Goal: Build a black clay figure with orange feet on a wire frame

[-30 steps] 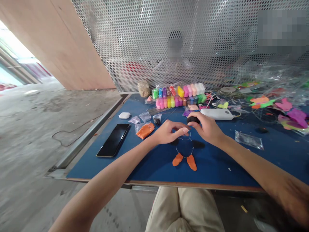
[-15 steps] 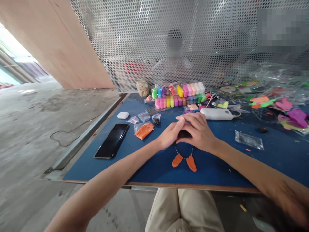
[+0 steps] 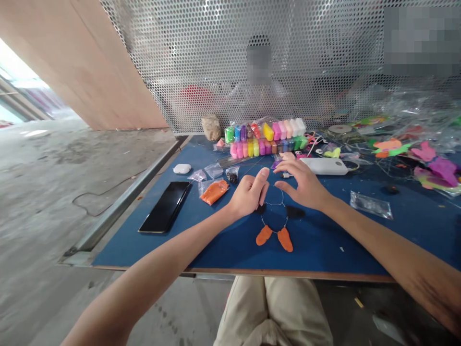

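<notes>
A thin wire figure (image 3: 275, 204) lies on the blue table. Two flat orange clay pieces, a left one (image 3: 264, 235) and a right one (image 3: 285, 239), sit on its near end, and a black piece (image 3: 295, 212) juts out on its right. My left hand (image 3: 249, 194) is at the figure's left side, fingers curled and thumb raised; whatever they may hold is hidden. Another black piece (image 3: 260, 209) shows just below those fingers. Over the figure's upper right, my right hand (image 3: 304, 185) has its thumb and fingers apart, with nothing seen between them.
Left of my hands lie a phone (image 3: 164, 206), a white earphone case (image 3: 182, 168) and an orange clay packet (image 3: 214, 191). Colourful clay blocks (image 3: 266, 146) line the back by a stone (image 3: 211, 127). A white power strip (image 3: 324, 166) and clear packet (image 3: 370, 204) are on the right.
My hands were together over the figure and have moved apart. The wire loop and black pieces between them now show. My left fingers have curled, while my right hand has opened.
</notes>
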`<control>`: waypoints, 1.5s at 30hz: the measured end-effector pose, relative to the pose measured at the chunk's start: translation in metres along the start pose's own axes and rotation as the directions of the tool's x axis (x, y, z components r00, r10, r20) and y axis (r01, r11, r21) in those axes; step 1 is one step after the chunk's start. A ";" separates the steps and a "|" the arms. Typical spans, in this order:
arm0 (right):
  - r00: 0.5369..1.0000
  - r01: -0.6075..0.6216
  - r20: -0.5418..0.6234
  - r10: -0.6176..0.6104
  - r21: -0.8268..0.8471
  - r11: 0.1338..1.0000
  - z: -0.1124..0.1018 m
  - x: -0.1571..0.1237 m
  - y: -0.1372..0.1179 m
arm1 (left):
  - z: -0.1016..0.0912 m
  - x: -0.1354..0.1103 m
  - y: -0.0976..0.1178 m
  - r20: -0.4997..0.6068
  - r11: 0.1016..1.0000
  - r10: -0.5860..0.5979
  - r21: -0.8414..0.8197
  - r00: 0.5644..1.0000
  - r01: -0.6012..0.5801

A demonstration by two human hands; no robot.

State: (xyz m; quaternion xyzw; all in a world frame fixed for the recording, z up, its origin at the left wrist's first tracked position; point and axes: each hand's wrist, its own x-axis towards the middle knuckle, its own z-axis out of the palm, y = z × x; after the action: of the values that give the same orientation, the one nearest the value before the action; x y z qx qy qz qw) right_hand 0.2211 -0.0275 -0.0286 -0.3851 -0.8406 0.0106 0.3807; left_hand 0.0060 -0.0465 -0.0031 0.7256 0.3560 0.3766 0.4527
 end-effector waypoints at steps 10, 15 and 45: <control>0.999 -0.003 -0.043 0.005 0.036 0.999 0.002 -0.003 -0.007 | -0.003 0.007 -0.009 -0.067 0.984 -0.098 -0.153 0.993 0.087; 0.986 0.163 -0.034 -0.165 -0.053 0.985 -0.007 -0.001 -0.013 | -0.001 0.012 -0.016 0.097 0.970 0.091 -0.234 0.991 -0.066; 0.844 0.535 0.076 -0.531 -0.178 0.826 -0.013 -0.007 -0.021 | -0.025 0.004 0.001 0.554 0.945 0.215 0.090 0.805 -0.314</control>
State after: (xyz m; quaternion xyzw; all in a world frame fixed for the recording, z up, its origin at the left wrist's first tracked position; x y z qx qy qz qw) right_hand 0.2191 -0.0505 -0.0170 -0.1702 -0.9160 -0.1727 0.3197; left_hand -0.0138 -0.0333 0.0065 0.8816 0.1423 0.1849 0.4103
